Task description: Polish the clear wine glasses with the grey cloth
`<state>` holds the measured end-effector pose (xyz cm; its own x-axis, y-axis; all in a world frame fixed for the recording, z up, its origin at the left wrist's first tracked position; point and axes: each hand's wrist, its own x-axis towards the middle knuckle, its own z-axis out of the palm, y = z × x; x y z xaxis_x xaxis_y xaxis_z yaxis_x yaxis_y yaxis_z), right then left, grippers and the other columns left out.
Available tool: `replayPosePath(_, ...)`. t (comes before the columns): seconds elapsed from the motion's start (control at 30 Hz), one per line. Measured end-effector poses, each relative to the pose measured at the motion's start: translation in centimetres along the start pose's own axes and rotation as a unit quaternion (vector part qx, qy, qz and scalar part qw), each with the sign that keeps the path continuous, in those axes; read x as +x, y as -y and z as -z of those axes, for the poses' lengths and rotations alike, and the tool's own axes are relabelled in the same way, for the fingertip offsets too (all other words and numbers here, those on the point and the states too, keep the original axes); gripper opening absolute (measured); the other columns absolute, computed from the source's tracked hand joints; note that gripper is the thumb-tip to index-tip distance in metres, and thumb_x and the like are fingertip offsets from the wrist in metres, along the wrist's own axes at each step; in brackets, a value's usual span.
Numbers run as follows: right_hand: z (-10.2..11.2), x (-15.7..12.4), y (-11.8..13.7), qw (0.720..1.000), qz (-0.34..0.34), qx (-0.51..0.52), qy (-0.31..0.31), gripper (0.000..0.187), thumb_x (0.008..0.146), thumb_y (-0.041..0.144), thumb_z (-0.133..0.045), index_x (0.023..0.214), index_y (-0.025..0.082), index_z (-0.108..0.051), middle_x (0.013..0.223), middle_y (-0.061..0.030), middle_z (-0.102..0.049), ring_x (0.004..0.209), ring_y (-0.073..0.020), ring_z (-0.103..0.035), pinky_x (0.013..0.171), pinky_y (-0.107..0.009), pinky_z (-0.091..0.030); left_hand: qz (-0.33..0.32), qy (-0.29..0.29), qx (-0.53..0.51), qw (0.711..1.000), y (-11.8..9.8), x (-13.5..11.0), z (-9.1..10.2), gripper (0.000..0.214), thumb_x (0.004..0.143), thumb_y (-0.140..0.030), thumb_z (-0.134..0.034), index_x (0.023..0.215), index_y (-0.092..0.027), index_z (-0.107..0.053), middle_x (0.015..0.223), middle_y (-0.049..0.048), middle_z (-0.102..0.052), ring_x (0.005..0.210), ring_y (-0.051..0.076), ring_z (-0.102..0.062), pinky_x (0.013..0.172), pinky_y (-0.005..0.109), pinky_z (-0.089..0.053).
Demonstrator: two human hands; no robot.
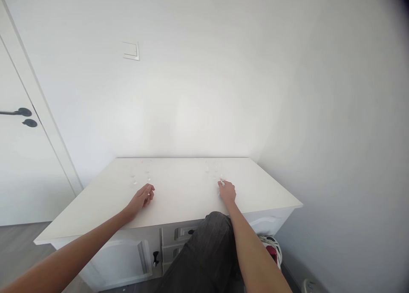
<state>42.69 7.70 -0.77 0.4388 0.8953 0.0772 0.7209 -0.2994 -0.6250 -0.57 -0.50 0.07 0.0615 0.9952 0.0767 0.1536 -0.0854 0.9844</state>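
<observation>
A white cabinet (182,195) with a flat top stands against the wall, and both of my hands are over it. My left hand (142,198) is at the left part of the top with its fingers curled in; whatever may be between them is too small to make out. On the right, my right hand (228,192) is closed in a pinch around a small whitish piece (222,182). Several small clear pieces lie in two groups on the top: one group (148,179) beyond my left hand, another (207,171) beyond my right. Their kind cannot be told.
My knee (217,229) in dark grey trousers is against the cabinet's front, by its drawers and a dark handle (155,259). Below right is a white container (277,247) with something red. A door (25,169) stands left; a light switch (131,50) is on the wall.
</observation>
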Motion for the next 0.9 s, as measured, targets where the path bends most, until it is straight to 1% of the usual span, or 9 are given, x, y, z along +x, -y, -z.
replayPosePath(0.17,-0.07,0.0,0.09,1.0,-0.005,-0.011,-0.002,0.049,0.098,0.048,-0.051,0.133,0.021,-0.071,0.133,-0.0156,-0.07,0.124,-0.0321,-0.066,0.103,-0.045,-0.053,0.0,-0.003,0.001,1.0,0.42,0.07,0.09,0.044,0.099,-0.066,-0.043,0.099,-0.024,-0.057,0.073,-0.0045,-0.054,0.048,0.008,-0.037,0.049,0.022,-0.025)
replayPosePath(0.5,-0.16,-0.05,0.06,1.0,-0.012,-0.015,-0.001,0.051,0.095,0.051,-0.053,0.133,0.022,-0.071,0.133,-0.0156,-0.07,0.121,-0.0297,-0.069,0.101,-0.042,-0.054,-0.002,-0.004,0.0,1.0,0.26,-0.02,0.06,0.045,0.098,-0.067,-0.044,0.099,-0.024,-0.058,0.074,-0.0036,-0.054,0.048,0.008,-0.036,0.049,0.022,-0.025)
replayPosePath(0.7,-0.1,-0.02,-0.04,1.0,-0.008,-0.006,0.005,0.052,0.094,0.053,-0.052,0.133,0.024,-0.072,0.13,-0.0134,-0.073,0.121,-0.0305,-0.069,0.102,-0.043,-0.053,0.004,-0.005,0.003,1.0,0.04,-0.11,0.07,0.046,0.097,-0.068,-0.044,0.098,-0.024,-0.059,0.073,-0.0032,-0.054,0.049,0.009,-0.037,0.049,0.023,-0.027)
replayPosePath(0.9,0.21,-0.35,0.12,1.0,-0.006,0.0,0.01,0.051,0.094,0.053,-0.053,0.131,0.025,-0.073,0.128,-0.0135,-0.074,0.116,-0.0309,-0.071,0.099,-0.044,-0.055,0.006,-0.008,0.002,1.0,0.12,-0.06,-0.02,0.047,0.097,-0.068,-0.045,0.097,-0.024,-0.059,0.073,-0.0031,-0.054,0.049,0.009,-0.036,0.05,0.023,-0.027)
